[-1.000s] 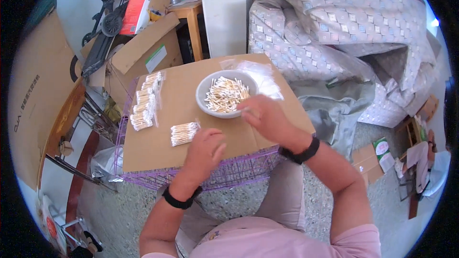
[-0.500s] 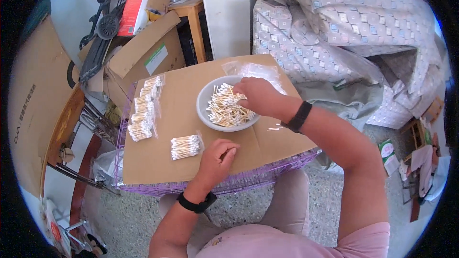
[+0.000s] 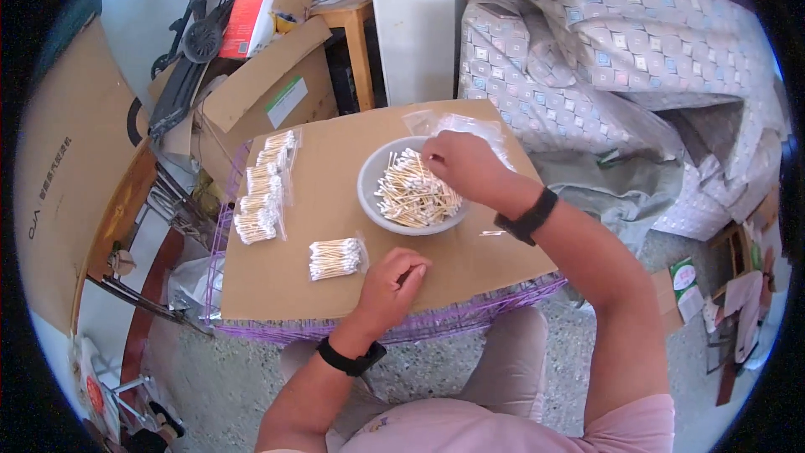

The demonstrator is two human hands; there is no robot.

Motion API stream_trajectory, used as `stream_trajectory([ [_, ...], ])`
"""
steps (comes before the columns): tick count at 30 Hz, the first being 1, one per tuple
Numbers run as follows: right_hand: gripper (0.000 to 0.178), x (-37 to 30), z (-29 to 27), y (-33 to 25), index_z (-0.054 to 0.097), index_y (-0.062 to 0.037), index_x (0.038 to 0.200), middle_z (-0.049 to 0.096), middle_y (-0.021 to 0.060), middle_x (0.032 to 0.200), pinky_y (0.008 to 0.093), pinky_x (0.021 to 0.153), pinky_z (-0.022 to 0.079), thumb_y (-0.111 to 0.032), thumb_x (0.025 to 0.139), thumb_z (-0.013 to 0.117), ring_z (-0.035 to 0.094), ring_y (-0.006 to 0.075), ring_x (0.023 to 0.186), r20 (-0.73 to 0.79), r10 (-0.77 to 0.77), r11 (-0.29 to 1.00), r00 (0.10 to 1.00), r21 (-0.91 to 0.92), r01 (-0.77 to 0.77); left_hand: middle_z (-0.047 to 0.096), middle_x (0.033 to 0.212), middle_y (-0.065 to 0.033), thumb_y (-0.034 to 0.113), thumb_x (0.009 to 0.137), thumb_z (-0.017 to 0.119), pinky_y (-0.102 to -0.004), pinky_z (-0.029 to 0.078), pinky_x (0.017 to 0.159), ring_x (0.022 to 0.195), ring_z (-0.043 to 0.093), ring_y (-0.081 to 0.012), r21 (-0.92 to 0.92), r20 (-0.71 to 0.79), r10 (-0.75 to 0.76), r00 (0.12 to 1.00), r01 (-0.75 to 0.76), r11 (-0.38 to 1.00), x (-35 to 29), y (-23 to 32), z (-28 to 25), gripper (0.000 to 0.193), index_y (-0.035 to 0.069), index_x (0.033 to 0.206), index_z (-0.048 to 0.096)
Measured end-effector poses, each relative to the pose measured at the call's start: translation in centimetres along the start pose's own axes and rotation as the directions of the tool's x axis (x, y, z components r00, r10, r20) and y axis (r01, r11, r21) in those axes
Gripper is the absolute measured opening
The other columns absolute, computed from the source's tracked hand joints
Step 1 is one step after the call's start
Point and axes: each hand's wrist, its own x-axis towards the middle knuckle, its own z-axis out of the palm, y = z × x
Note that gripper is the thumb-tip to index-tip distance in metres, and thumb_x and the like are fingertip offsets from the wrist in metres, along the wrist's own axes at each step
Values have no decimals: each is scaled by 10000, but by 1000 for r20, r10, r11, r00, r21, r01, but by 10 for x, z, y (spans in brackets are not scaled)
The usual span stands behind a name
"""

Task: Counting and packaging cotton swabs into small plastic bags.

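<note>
A pale grey bowl (image 3: pixel 366 187) holds a heap of loose cotton swabs (image 3: pixel 412 191) with white tips and yellowish sticks. My right hand (image 3: pixel 472 169) is over the bowl's right side, its fingers bent down in a pinch at the heap; what lies between them is hidden. My left hand (image 3: pixel 392 283) rests at the cardboard's near edge, fingers curled closed, and I cannot make out anything inside. Just left of it lies a clear bag of cotton swabs (image 3: pixel 334 259). Several more filled bags (image 3: pixel 262 199) form an overlapping column along the left side.
The cardboard sheet (image 3: pixel 277 289) lies on a purple wire frame (image 3: pixel 470 312). Clear empty bags (image 3: pixel 476 128) are behind the bowl, and a few loose swabs (image 3: pixel 493 233) lie to its right. An open carton (image 3: pixel 251 101) stands beyond the left corner; a patterned cloth (image 3: pixel 620 42) covers something at the right.
The whole view has shifted slightly, moving the table contents rightward. My right hand stays pinched at the bowl's right side, and my left hand remains curled near the front edge.
</note>
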Motion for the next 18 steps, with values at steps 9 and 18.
stream_trajectory([
  [9, 103, -94, 11, -48, 653, -8, 975, 673, 29, 868, 224, 712, 490, -73, 899, 630, 610, 82, 780, -79, 437, 469, 896, 870, -152, 653, 908, -110, 92, 883, 601, -309, 493, 724, 820, 629, -218, -46, -14, -20, 1000, 19, 999, -3, -2, -2, 128, 12, 965, 658],
  [18, 102, -134, 65, -71, 646, -2, 988, 653, -1, 861, 208, 680, 478, -71, 914, 626, 585, 57, 772, 15, 505, 256, 863, 952, -166, 643, 838, 6, 111, 923, 607, -229, 476, 703, 776, 582, -70, -260, -8, -184, 983, 176, 950, -9, -18, 0, 115, 28, 989, 653],
])
